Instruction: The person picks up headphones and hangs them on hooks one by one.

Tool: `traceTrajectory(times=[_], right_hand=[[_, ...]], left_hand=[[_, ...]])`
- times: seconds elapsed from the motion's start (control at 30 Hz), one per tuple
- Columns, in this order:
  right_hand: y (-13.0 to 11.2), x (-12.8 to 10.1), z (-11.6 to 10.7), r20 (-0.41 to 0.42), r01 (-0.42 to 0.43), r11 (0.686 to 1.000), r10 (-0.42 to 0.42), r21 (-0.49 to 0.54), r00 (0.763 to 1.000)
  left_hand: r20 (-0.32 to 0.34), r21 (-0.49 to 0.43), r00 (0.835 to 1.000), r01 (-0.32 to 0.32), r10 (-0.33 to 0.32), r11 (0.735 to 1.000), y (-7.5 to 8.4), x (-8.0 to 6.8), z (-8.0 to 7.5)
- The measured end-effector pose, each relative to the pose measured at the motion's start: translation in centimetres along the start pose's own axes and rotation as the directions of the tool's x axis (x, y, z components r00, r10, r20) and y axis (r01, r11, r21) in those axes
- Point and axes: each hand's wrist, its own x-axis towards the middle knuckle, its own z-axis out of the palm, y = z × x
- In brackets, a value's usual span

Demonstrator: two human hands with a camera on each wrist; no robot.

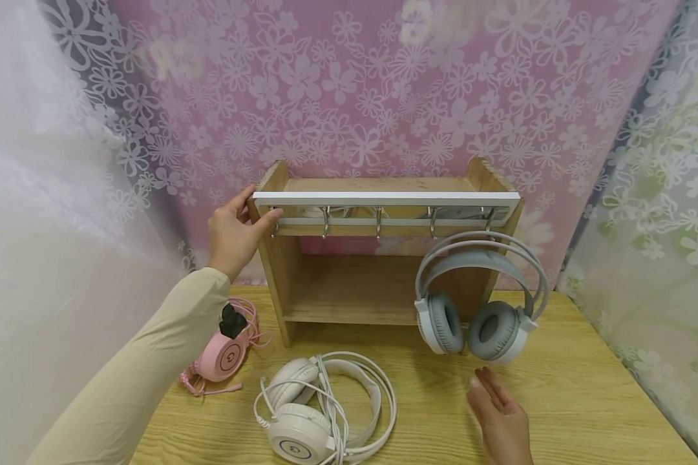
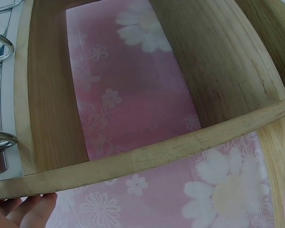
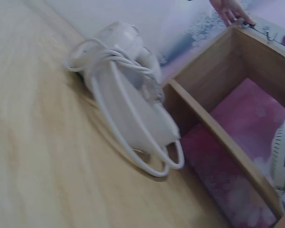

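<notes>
Steadying is being done by the left hand, gripping the left end of the open wooden hook rack, while the right hand, fingers relaxed and empty, is hovering in front of it near the grey-and-white headphones hanging on its rightmost hook.

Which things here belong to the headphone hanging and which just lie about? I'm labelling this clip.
In hand: wooden rack, gripped by the left hand; grey headphones on its hook; white headphones and pink headphones on the table; right hand.
Lying about: floral curtain.
</notes>
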Motion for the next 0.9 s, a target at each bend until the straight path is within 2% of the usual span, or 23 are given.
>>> traceTrajectory(times=[0.13,0.3,0.37,0.53,0.6,0.8,0.9], right_hand=[[1.2,-0.4,0.4,0.097,-0.062,0.990,0.075,-0.129,0.992],[2.8,-0.7,1.4,0.184,-0.082,0.969,0.127,-0.234,0.975],[3.4,-0.8,1.7,0.241,-0.098,0.956,0.168,-0.277,0.956],[4.7,-0.8,2.3,0.425,-0.115,0.941,0.251,-0.319,0.870],[5.0,-0.8,2.5,0.469,-0.113,0.943,0.257,-0.313,0.845],[5.3,-0.9,3.3,0.560,-0.096,0.945,0.266,-0.313,0.785],[5.3,-1.1,3.6,0.568,-0.108,0.943,0.278,-0.315,0.775]], left_hand=[[-0.002,0.009,1.000,0.000,0.000,1.000,0.0,0.0,0.0],[0.003,0.006,1.000,0.005,-0.005,1.000,0.1,-0.1,-0.1],[0.005,0.004,1.000,0.007,-0.007,1.000,0.0,-0.1,-0.1],[0.005,0.009,1.000,0.002,-0.002,1.000,0.2,-0.1,-0.2],[0.004,0.012,1.000,0.002,-0.002,1.000,0.2,-0.1,-0.1],[0.007,0.005,1.000,-0.001,0.001,1.000,0.0,0.0,0.0],[0.014,0.004,1.000,0.007,-0.007,1.000,0.1,-0.1,0.1]])
